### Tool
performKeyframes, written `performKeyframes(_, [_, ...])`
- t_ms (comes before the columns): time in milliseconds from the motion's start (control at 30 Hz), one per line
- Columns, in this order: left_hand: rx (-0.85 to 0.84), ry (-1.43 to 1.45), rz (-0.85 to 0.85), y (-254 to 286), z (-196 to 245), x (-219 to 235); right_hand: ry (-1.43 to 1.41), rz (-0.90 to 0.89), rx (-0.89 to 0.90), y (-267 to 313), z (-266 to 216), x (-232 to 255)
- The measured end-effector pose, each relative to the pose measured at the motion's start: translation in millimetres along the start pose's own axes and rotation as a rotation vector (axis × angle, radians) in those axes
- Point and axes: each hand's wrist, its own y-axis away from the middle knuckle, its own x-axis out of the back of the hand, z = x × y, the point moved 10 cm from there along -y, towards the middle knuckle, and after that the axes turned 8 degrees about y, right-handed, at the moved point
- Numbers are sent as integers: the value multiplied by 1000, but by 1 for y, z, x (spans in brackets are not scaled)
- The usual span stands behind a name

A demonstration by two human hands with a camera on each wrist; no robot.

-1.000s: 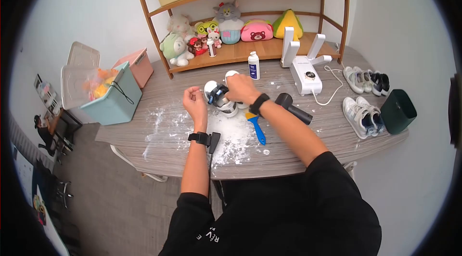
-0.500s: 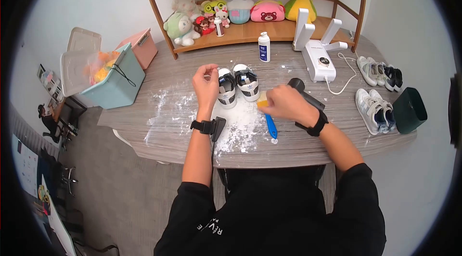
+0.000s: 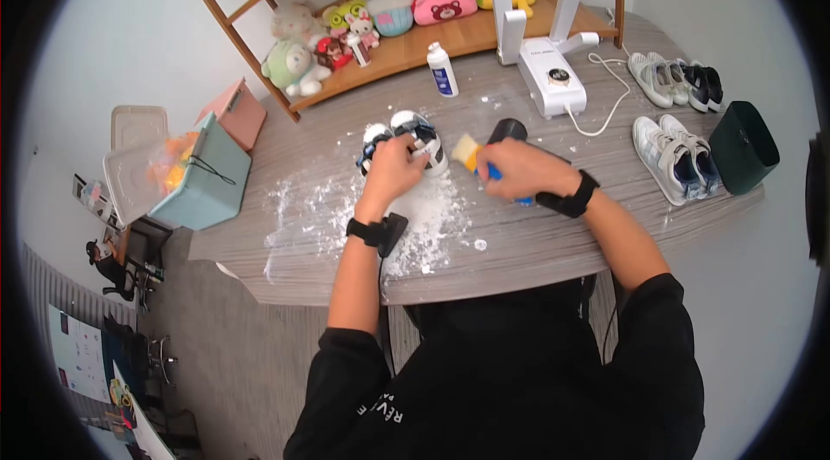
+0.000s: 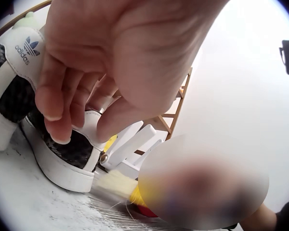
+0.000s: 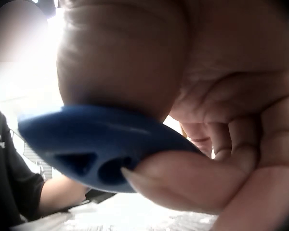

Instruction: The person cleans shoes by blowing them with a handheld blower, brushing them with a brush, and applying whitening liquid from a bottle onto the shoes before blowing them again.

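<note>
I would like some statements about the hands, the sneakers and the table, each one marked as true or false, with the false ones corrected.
1. The right hand grips the blue-handled brush. True.
2. The left hand is at the Adidas sneakers. True.
3. The sneakers stand on the wooden shelf. False: they stand on the table.
4. The table is clean. False: white powder is scattered over it.
5. The blue-labelled bottle stands upright. True.
</note>
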Motion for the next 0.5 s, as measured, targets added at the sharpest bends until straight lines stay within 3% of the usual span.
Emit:
performKeyframes(67, [32, 37, -1, 2, -1, -1, -95, 172, 77, 4, -4, 29])
performKeyframes(100, [86, 97, -34, 4, -4, -6, -100, 156, 77, 4, -6, 32])
performKeyframes(167, [45, 34, 47, 9, 8, -4, -511, 213, -232, 5, 26, 35])
performKeyframes(300, [28, 15, 93, 17, 6, -5, -965, 243, -174, 1, 22, 29])
performKeyframes(367, [51, 92, 64, 20, 6, -7, -982, 249, -159, -2, 19, 23])
performKeyframes(433, [-133, -73, 161, 24, 17, -3, -800, 292, -61, -2, 9, 29])
performKeyframes(500, [-105, -30, 163, 23, 13, -3, -751, 292, -112, -3, 14, 26])
